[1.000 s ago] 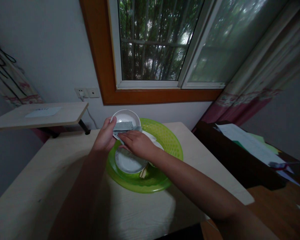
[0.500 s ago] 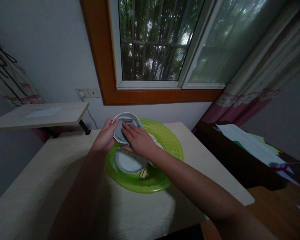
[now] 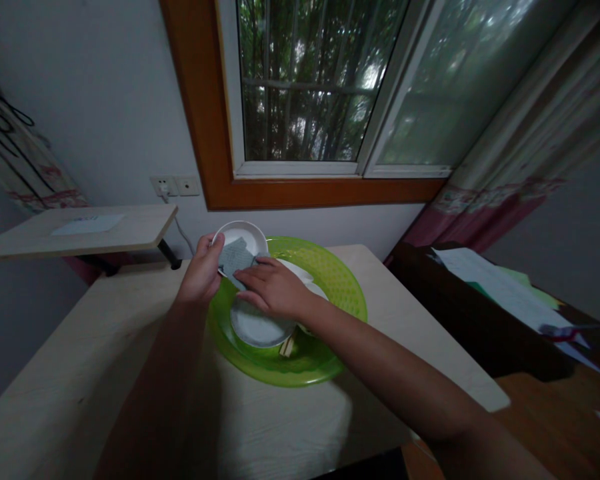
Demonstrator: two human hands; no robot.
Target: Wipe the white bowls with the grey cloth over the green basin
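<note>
Green plastic basket (image 3: 343,287), with pierced wall, standing on a pale wooden table (image 3: 420,320); all positions below refer to this basket. Above its far left rim, a white dish (image 3: 244,232) is held with the inner face showing. The left hand (image 3: 200,272), just left of the basket, is clamped on the dish's left edge: the thumb lies over the rim, while the other fingers are largely hidden. A grey cloth (image 3: 234,256) lies across the inside of the dish. The right hand (image 3: 275,287), over the basket's left half, rests its fingers on the cloth, the thumb set apart from them; whether they pinch the fabric cannot be told. Inside the basket, toward its near left, sits a white plate (image 3: 263,328), partly covered by the right hand; pale sticks (image 3: 287,346) project beside it. Further white dishware (image 3: 318,290) lies near the basket's centre, partly hidden by the right forearm. Beyond the basket is a wood-framed window (image 3: 300,100); well to its left stands a raised shelf (image 3: 135,223) bearing a paper sheet (image 3: 87,225).
</note>
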